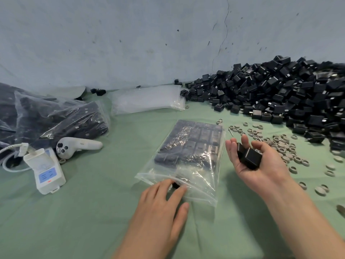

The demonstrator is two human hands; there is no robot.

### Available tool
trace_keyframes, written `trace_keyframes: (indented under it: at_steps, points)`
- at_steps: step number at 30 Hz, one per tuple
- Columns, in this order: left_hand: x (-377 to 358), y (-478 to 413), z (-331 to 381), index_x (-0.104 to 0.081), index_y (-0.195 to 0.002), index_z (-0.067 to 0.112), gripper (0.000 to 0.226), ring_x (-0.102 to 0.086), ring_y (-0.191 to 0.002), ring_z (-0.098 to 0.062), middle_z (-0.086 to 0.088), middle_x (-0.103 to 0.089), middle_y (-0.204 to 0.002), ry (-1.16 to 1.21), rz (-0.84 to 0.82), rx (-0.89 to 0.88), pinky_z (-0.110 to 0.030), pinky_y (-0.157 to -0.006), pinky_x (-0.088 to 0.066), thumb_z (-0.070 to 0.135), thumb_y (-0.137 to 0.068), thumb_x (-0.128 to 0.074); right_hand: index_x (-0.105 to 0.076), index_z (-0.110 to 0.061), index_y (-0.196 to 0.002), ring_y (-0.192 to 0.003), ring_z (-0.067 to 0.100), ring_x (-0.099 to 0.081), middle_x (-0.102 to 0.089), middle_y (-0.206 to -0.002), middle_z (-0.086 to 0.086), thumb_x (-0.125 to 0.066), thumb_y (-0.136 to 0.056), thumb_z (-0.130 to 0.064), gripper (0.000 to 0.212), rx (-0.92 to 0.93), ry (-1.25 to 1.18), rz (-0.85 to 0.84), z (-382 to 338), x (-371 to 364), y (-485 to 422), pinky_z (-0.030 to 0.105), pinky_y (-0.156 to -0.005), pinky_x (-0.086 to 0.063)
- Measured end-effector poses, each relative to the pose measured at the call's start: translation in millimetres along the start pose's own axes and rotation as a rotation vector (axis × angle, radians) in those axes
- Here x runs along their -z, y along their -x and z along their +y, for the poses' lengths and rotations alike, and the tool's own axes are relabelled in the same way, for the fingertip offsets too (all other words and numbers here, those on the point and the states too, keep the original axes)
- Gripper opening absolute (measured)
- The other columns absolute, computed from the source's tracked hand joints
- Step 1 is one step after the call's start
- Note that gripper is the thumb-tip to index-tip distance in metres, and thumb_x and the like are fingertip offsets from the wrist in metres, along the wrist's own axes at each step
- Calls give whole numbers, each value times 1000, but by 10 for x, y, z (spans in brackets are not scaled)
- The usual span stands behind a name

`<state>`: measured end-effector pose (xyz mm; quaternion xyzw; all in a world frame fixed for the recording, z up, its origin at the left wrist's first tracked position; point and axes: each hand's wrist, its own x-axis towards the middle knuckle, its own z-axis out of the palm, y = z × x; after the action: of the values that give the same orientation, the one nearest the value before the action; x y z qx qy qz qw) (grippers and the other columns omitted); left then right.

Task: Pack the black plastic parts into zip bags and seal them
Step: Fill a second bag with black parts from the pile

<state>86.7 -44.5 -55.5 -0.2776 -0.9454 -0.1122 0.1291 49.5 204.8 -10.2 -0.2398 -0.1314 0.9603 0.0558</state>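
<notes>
Green cloth covers the desk (89, 212). At far left lie filled zip bags (56, 118), with a white cabled block (46, 171) and a white controller (78, 145) in front of them; a flat stack of empty zip bags (147, 99) sits further back, near the wall. At centre the open zip bag (194, 146) lies with its mouth toward the person, its far half tiled with parts in neat rows, its near half largely unfilled. The left hand (162, 200), fingers extended and thumb held apart, rests on the mouth of the bag and touches a single black part (175, 184) lying at the opening. The right hand (261, 165), just beside the bag and turned palm up, has its fingers loosely curled around two black parts (249, 157). Grey rings (280, 146) are scattered beyond it, and the heap of loose black parts (280, 94) fills the far right. Step in hand, as judged: loading the next row. To do it well, slide the part flat until it butts against the packed row, in the same orientation; hold the lip down so the film does not ride inward; feed the held parts one at a time; leave the zip track free of parts so it can later close
</notes>
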Motion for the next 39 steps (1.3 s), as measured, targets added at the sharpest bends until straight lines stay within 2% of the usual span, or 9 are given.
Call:
trace_keyframes:
  at_steps: [4,7,16,21,25,26,30,35,39]
  points:
    - [-27,-93,76,-64,-125,24,45,-58,-107,-25,-1,-60,-119,-8,-18,23,-40,-97,-48,45,-97,-35,-69,-3,-90,-107,28,-67,-62,-121,22,-51,-99,-19,25,2,12,13,-2,12,-3,34,-58,-61]
    - [-51,-156,106,-52,-137,28,54,-43,-124,-22,4,-48,-135,-22,-76,36,-40,-113,-30,50,-100,-20,-68,-3,-92,-113,29,-64,-60,-124,20,-51,-98,-18,24,16,31,30,-10,24,-8,36,-59,-61]
    - [-143,-282,124,-26,-154,32,74,-19,-142,-20,0,-28,-154,-142,-162,86,-40,-119,-8,57,-92,7,-66,-4,-92,-118,27,-62,-56,-130,21,-52,-97,-16,19,17,40,28,-52,62,24,36,-59,-61]
    - [-165,-320,153,-15,-157,27,72,-9,-147,-19,-7,-28,-154,-106,-164,78,-39,-120,-6,55,-93,3,-65,-4,-94,-119,29,-61,-55,-132,20,-52,-97,-16,18,25,48,28,-75,84,33,37,-59,-62]
    - [-139,-237,169,-42,-148,21,62,-35,-141,-23,-7,-44,-149,12,-149,86,-44,-116,-29,50,-99,-19,-64,-4,-94,-120,30,-60,-54,-132,19,-53,-97,-15,16,28,55,27,-103,90,25,37,-61,-62]
    - [-138,-227,166,-41,-149,21,64,-32,-144,-23,-5,-38,-154,20,-157,72,-44,-118,-27,52,-98,-18,-63,-4,-94,-120,29,-60,-55,-131,19,-53,-96,-15,15,29,55,28,-109,89,21,37,-61,-62]
    - [-181,-261,121,0,-156,33,80,22,-148,-9,15,14,-162,-36,-199,56,-33,-121,11,62,-83,14,-64,-4,-93,-120,29,-60,-58,-117,20,-53,-96,-14,15,34,66,27,-112,87,25,37,-63,-63]
    - [-185,-263,129,-14,-156,29,78,1,-151,-13,10,-6,-164,-16,-148,77,-41,-122,-2,61,-88,8,-63,-4,-92,-120,27,-60,-57,-112,20,-53,-96,-14,15,38,75,28,-118,90,28,39,-68,-64]
    - [-194,-313,144,-11,-157,28,79,5,-151,-13,8,-3,-165,-34,-145,84,-37,-122,8,60,-88,8,-62,-4,-92,-120,24,-59,-56,-110,19,-52,-96,-14,15,49,90,31,-116,91,21,41,-75,-63]
